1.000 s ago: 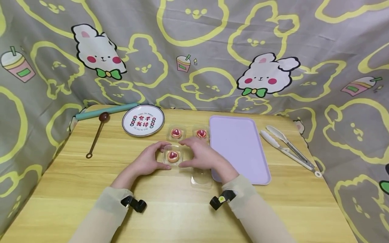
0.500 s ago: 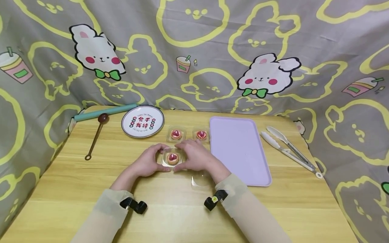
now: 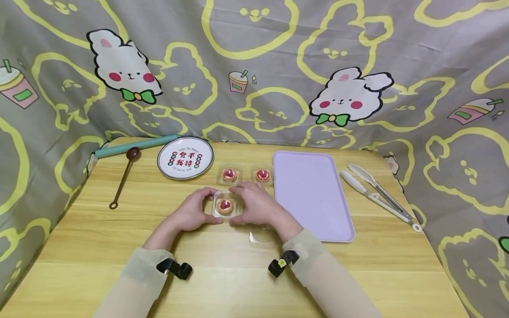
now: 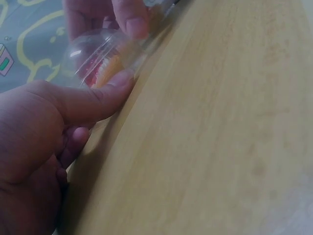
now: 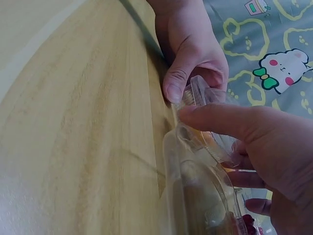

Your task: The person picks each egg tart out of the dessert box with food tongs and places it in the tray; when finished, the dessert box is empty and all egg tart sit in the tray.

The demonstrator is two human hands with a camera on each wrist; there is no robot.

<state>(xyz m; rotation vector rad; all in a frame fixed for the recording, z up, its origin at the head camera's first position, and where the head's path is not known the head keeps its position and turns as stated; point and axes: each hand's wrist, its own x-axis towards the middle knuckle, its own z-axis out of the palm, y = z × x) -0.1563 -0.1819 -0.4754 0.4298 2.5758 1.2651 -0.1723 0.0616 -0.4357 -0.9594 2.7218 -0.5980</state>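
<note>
Two hands, left (image 3: 191, 213) and right (image 3: 257, 205), clamp one clear box (image 3: 217, 212) from either side, thumbs at the front, with a tart (image 3: 225, 206) inside, over the table (image 3: 222, 274) and left of the tray (image 3: 314, 194). Too hard a squeeze might buckle the thin plastic or spring the lid (whether it's snapped down, I can't tell), and a sweep of the right wrist could knock the second box (image 3: 260, 238). From the head view that one is partly hidden behind the hand; the right wrist view shows far more of it, while the left wrist view gives the tart's crust side-on
</note>
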